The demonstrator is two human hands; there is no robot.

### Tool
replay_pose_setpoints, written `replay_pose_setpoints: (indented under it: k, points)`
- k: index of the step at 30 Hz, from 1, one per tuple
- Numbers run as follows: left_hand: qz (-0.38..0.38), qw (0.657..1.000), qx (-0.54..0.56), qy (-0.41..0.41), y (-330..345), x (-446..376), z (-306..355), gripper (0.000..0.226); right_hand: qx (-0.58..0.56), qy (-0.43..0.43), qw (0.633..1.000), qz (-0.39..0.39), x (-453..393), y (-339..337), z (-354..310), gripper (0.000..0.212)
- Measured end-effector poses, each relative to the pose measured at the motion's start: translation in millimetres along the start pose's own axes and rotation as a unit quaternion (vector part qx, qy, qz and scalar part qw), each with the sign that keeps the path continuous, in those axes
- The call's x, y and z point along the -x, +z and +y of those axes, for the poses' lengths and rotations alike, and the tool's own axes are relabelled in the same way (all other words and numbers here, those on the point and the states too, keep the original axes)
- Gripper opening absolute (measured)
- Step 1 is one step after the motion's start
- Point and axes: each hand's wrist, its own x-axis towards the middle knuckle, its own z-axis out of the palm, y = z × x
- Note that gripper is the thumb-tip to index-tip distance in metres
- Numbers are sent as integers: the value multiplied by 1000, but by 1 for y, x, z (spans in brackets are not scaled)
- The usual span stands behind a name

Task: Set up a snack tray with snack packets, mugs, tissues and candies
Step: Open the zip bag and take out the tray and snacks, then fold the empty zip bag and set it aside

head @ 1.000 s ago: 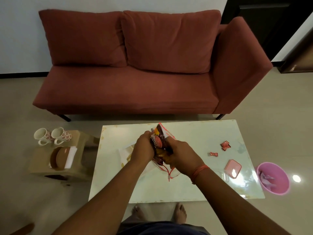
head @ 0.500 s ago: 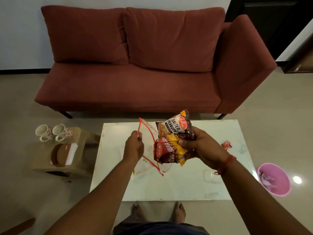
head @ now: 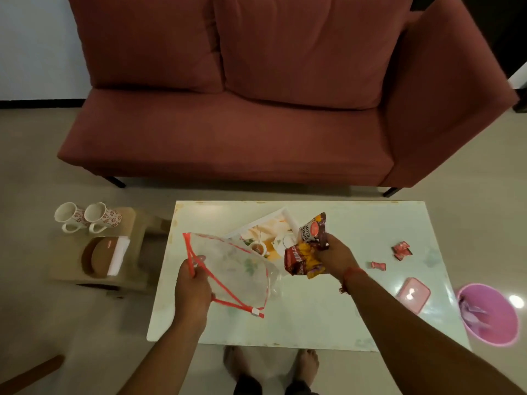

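Observation:
My left hand (head: 191, 289) grips the red zip edge of a clear plastic pouch (head: 233, 269) above the table's left half. My right hand (head: 334, 256) holds a bunch of snack packets (head: 306, 252), a salted-peanuts one on top, just right of the pouch. A printed tray (head: 265, 229) with a white rim lies on the table behind both, partly hidden. Red wrapped candies (head: 401, 250) lie to the right. Two floral mugs (head: 87, 217) and a brown holder with white tissues (head: 107, 256) sit on a low stool at the left.
The glass-topped coffee table (head: 308, 317) stands before a red sofa (head: 256, 109). A pink lidded box (head: 413, 293) rests near its right edge. A pink bin (head: 487, 316) stands on the floor to the right. My bare feet (head: 271, 366) are at the table's near edge.
The packets came out of the pouch in my right hand. My left hand has carried the emptied pouch down and left, which uncovers the tray.

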Motion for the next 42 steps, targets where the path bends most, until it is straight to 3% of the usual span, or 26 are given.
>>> replay_pose_setpoints:
  k: [5,9,14,16,20,24,26,29,31,34,36,38,40,42]
  points:
    - [-38,996,75,-16,0,-22,-19,15,82,54,995,-19,-84,52,40,36]
    - [-46,997,48,44,7,-27,-38,23,112,35,992,-55,-141,86,68,37]
    - [-36,999,11,18,4,-37,-62,13,152,48,983,-89,-192,111,101,24]
    - [-50,998,-11,31,2,-43,-69,18,166,57,982,-68,-196,115,109,23]
    - [-92,991,-73,66,5,-48,-67,18,114,92,989,24,-175,111,117,46]
    - [-133,985,-74,83,12,-45,-41,21,113,-5,993,41,-134,93,101,53]
    - [-168,983,-46,64,12,-42,-21,20,76,-74,994,4,-106,83,78,50]
    - [-232,970,-45,55,6,-37,10,17,7,-131,984,-121,-62,69,33,50]
    - [-287,952,-67,83,-2,-31,36,18,24,-164,970,-177,-33,58,-4,53]
    - [-360,920,-117,103,-12,-27,76,21,85,-193,946,-245,5,41,-59,77]
    - [-426,894,-105,93,-20,-24,101,21,111,-195,931,-288,28,35,-87,71]
    - [-482,872,-42,71,-26,-23,120,20,115,-196,939,-259,46,34,-104,47]
    - [-490,869,38,52,-35,-24,133,27,41,-203,963,-174,62,36,-113,25]
    - [-491,858,154,10,-44,-28,138,43,-41,-225,970,-87,77,37,-117,18]
